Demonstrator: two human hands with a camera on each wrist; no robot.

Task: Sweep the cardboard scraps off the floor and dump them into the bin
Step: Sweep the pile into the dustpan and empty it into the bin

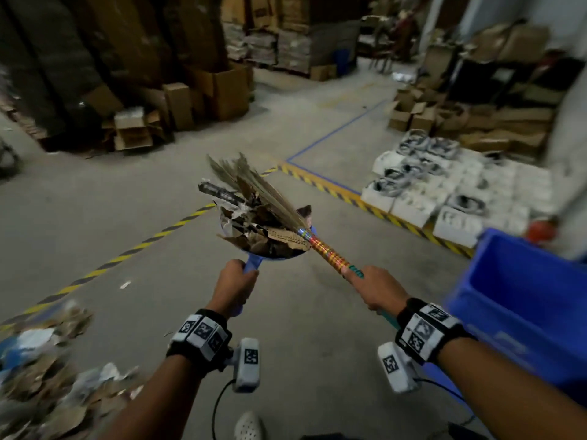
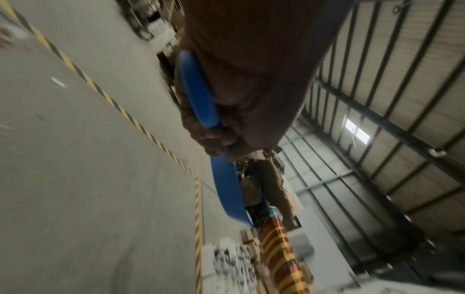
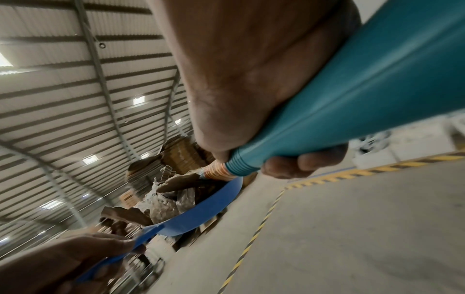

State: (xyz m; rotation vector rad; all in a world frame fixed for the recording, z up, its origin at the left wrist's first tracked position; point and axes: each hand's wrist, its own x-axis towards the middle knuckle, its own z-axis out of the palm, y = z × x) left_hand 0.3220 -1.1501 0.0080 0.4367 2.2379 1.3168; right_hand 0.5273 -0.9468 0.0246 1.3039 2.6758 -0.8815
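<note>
The person stood with a full dustpan [image 1: 254, 249] raised in front of them, the left hand [image 1: 233, 285] wrapped tight round its blue handle. The right hand [image 1: 378, 289] had its fingers closed round the broom [image 1: 320, 246], whose bristles lay across the load and pinned the cardboard scraps [image 1: 254, 220] in the pan. The bin [image 1: 508, 300], a blue crate, sat just to their right, close by the right forearm (its open top faced up, and I could not see what lay in it). More scraps lay heaped on the floor [image 1: 158, 201] at their lower left, so the job looked to me well short of finished.

To do this step well, I reckoned the pan should be kept level and the broom pressed down until the pan's lip was over the crate's rim, and only then tipped, slowly. The scraps stood above the pan's edge, so a quick swing to the right could shed some of them.
</note>
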